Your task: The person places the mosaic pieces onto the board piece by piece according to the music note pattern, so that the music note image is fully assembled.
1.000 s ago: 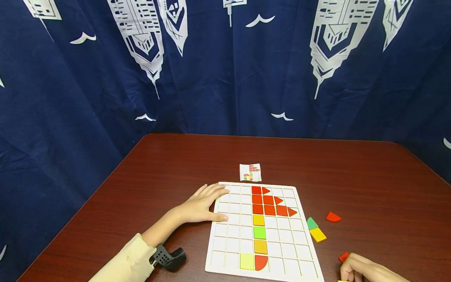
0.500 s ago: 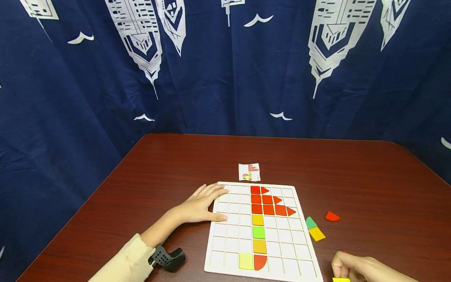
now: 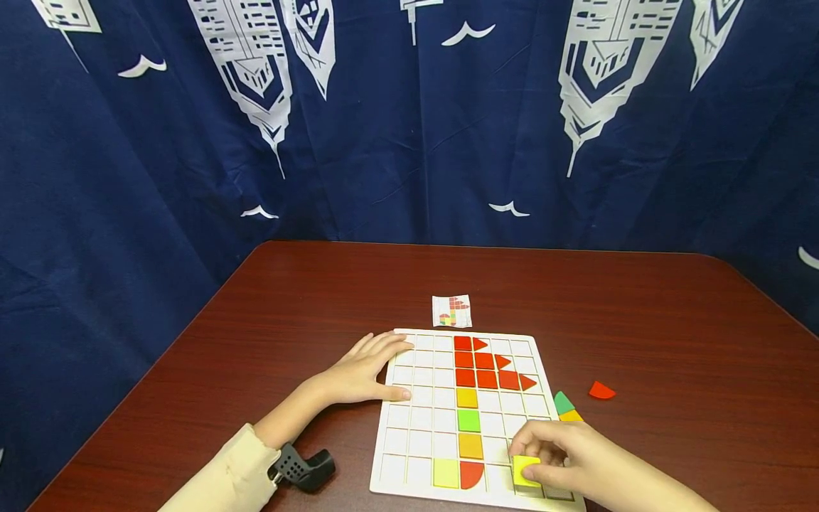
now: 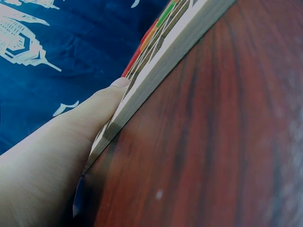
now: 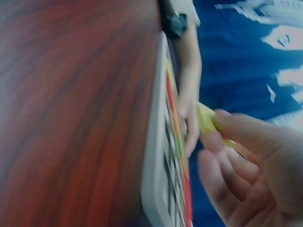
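Observation:
A white grid board (image 3: 419, 419) lies on the table, with red, yellow and green tiles forming a pattern in its cells. My left hand (image 3: 367, 373) rests on the board's left edge, fingers spread and thumb on the surface. In the left wrist view, the thumb (image 4: 106, 101) lies along the rim. Over the board's lower right cells, my right hand (image 3: 572, 455) pinches a yellow square tile (image 3: 523, 467) between thumb and fingers. The right wrist view shows this yellow tile (image 5: 206, 118) held apart from the board. A red rounded tile (image 3: 471, 475) sits in the bottom row, beside a pale yellow square (image 3: 446, 473).
Right of the board lie a green curved tile (image 3: 563, 403), a yellow tile (image 3: 571, 416) partly behind my right hand, and a red curved tile (image 3: 601, 390). A small printed pattern card (image 3: 451, 311) lies beyond the board. A blue curtain (image 3: 384, 142) hangs behind the table.
My right hand has moved left from the table beside the board to above its lower right, carrying the yellow square tile. The left hand has stayed on the board's edge.

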The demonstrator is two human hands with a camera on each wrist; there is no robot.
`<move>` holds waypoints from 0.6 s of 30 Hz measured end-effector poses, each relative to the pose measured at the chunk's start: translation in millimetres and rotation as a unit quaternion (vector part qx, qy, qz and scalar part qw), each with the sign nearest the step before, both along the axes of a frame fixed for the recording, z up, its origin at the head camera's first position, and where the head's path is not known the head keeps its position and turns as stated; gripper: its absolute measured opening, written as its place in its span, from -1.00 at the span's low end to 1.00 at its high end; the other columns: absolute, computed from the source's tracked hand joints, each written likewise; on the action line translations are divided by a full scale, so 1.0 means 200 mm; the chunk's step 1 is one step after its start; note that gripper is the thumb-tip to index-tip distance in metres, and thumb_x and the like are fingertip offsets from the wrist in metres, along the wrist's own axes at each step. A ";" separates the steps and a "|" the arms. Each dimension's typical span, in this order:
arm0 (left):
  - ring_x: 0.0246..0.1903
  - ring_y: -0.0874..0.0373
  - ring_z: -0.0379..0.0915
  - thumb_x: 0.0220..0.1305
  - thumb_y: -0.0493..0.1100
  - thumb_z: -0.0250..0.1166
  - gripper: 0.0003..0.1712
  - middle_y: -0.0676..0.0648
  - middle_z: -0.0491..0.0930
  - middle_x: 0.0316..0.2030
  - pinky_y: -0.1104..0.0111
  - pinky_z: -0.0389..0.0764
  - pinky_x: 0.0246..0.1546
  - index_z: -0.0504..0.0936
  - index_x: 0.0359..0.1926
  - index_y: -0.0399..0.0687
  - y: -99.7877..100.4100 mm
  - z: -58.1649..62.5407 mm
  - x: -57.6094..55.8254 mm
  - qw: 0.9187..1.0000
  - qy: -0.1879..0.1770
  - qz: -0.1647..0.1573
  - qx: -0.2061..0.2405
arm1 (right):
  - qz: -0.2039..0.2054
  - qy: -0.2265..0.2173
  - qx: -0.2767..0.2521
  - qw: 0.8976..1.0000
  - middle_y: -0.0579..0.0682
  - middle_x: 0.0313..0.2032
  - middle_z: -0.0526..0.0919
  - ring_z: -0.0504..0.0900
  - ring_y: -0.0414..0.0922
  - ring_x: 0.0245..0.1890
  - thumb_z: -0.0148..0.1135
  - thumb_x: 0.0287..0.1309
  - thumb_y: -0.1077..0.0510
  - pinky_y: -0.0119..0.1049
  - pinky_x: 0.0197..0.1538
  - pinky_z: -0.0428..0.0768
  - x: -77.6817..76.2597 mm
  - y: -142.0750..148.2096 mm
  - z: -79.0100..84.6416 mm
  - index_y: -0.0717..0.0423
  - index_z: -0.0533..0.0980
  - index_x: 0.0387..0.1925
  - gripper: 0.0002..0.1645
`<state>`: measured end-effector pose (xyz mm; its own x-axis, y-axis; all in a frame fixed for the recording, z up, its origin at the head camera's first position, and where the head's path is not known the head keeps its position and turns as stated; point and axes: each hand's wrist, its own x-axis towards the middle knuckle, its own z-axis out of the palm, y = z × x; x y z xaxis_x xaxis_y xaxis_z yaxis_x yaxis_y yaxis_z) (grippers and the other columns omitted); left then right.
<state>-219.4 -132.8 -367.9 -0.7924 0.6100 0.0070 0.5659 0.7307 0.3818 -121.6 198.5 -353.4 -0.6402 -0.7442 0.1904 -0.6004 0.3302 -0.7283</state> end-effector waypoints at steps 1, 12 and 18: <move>0.39 0.10 -0.17 0.05 0.36 0.14 -0.12 0.01 0.04 0.37 0.09 -0.28 0.39 0.10 0.34 0.19 0.00 0.00 0.00 1.000 0.001 0.000 0.000 | -0.014 0.012 -0.002 1.000 -0.21 -0.52 0.50 0.40 -0.46 -0.49 0.20 0.11 0.19 -0.55 -0.50 0.40 0.00 -0.03 0.00 -0.03 0.48 -0.25 -0.85; 0.40 0.09 -0.19 0.05 0.36 0.14 -0.12 0.01 0.03 0.38 0.08 -0.29 0.39 0.10 0.34 0.20 0.00 -0.01 0.01 1.000 -0.009 0.000 0.006 | -0.126 -0.024 -0.004 0.992 -0.25 -0.54 0.50 0.39 -0.45 -0.54 0.26 0.04 0.08 -0.53 -0.47 0.44 -0.05 -0.33 0.03 -0.03 0.55 -0.37 -0.90; 0.39 0.09 -0.17 0.04 0.37 0.14 -0.12 0.02 0.03 0.37 0.09 -0.28 0.39 0.10 0.34 0.21 0.00 -0.01 0.00 1.000 -0.004 0.004 0.001 | -0.147 -0.044 -0.012 0.988 -0.21 -0.56 0.53 0.39 -0.45 -0.57 0.28 0.02 0.09 -0.53 -0.49 0.43 -0.08 -0.40 0.00 0.03 0.56 -0.41 -0.89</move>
<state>-220.0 -132.6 -369.5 -0.7973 0.6036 0.0009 0.5566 0.7346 0.3879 -138.1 118.7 -353.7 -0.8428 -0.5198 0.1396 -0.4149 0.4621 -0.7838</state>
